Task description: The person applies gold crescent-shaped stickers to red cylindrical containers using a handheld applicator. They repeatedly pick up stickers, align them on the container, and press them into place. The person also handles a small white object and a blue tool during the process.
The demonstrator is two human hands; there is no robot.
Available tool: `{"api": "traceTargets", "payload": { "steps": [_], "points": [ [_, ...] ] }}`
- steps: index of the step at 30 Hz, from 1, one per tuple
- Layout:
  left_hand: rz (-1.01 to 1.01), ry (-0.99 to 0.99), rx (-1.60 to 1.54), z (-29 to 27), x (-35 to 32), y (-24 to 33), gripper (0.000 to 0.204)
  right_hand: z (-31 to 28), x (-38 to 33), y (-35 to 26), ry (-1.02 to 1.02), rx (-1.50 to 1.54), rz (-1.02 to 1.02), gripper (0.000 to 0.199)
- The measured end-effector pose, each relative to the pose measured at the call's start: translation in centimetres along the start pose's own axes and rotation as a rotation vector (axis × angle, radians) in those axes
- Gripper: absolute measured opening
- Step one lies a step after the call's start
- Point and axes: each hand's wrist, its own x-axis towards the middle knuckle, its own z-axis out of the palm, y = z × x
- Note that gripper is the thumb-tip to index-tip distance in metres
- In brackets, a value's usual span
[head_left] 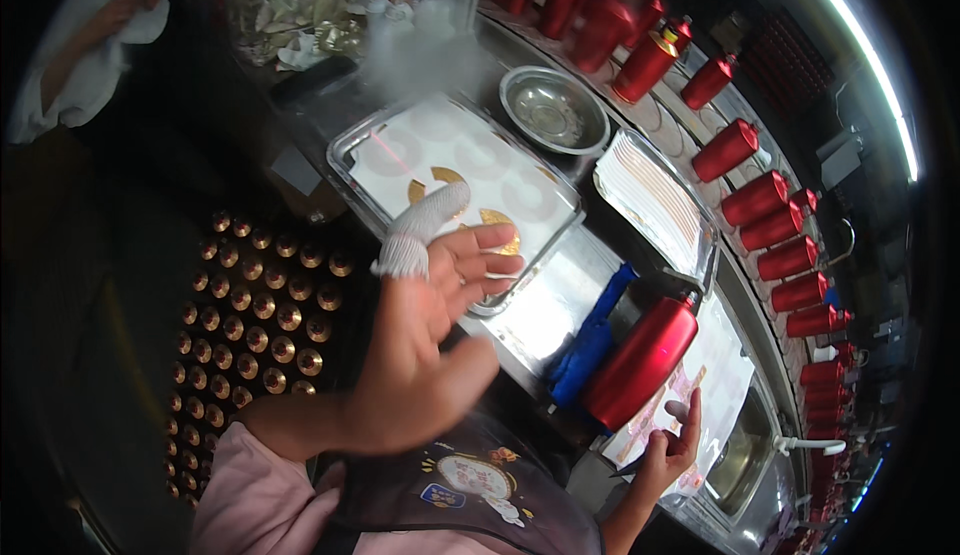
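Observation:
My left hand [425,355] is open over the near edge of a metal tray [340,170], fingers spread and blurred by motion, with a ribbed white cover on one finger. White sheeting in the tray carries curved gold pieces [498,231], partly behind my fingers. On a blue support [588,350] leans a glossy red bottle [645,363], tilted, its neck pointing away to the upper right. Beside the bottle's base is my right hand [675,450], one finger raised with a small cover at its tip. A dark pointed tool [628,469] sticks out of its palm side; its other end is hidden.
A metal bowl [555,110] and a tray of pale strips [655,195] stand beyond. Red bottles [755,198] line a curved conveyor. A printed sheet [735,370] lies near the sink [740,470]. Gold-topped bottles [263,305] stand at left; another person [85,65] is upper left.

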Motion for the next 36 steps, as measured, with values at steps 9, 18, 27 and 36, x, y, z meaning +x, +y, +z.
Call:
{"api": "traceTargets", "payload": {
  "steps": [9,18,27,36],
  "points": [
    [0.033,0.74,1.47,-32.2,22.3,-6.8,0.1,1.0,0.9,1.1,0.04,0.015,-0.006,0.081],
    [-0.349,0.472,1.712,-40.2,28.0,-3.0,0.104,1.1,-0.1,2.8,0.06,-0.059,0.108,0.068],
    [0.054,0.625,1.593,-35.9,24.2,-3.9,0.09,2.2,2.8,6.0,-0.035,-0.098,0.023,0.067],
    [0.086,0.51,1.322,-34.6,17.6,-5.5,0.11,2.1,2.2,4.9,-0.073,-0.071,0.076,0.066]
  ]
}}
